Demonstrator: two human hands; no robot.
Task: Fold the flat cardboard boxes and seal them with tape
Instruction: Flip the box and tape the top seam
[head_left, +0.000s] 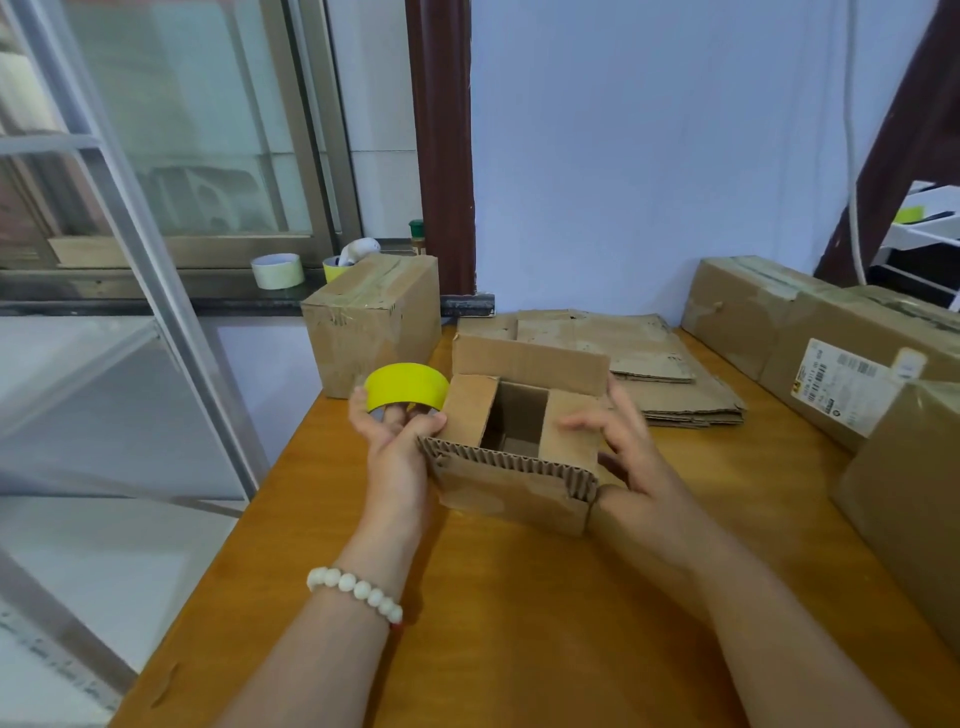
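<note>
Box (509, 493) is sitting on the bench (519, 623) between the two hands, its top facing up and not yet closed. Left fingers (399, 415) are curling through the core of the yellow tape (407, 385) and grasping it, probably so the roll is waiting ready for sealing while the left hand (397, 441) is bracing the box's left wall. Right fingers (582, 422) are lying fairly straight and released on the right flap (569, 441), pressing it down into the opening; the right hand (623, 452) is gripping nothing. The left flap (467, 410), just beside the left fingers, is leaning inward, and the back flap (530, 364), beyond both sets of fingers, is standing upright, so the short flaps seem to be going down first to carry the long ones. A stack of flats (675, 395) is lying beyond the right fingers, waiting its turn, I judge. A sealed carton (371, 327) is standing beyond the left fingers, and long cartons (779, 322) are lining the edge well right of the right fingers. The bench is showing orange wood. A pale blue wall (649, 130) is rising behind it, a window (182, 130) is filling the space left of the left fingers, and a white roll (278, 270) is resting on its sill.
</note>
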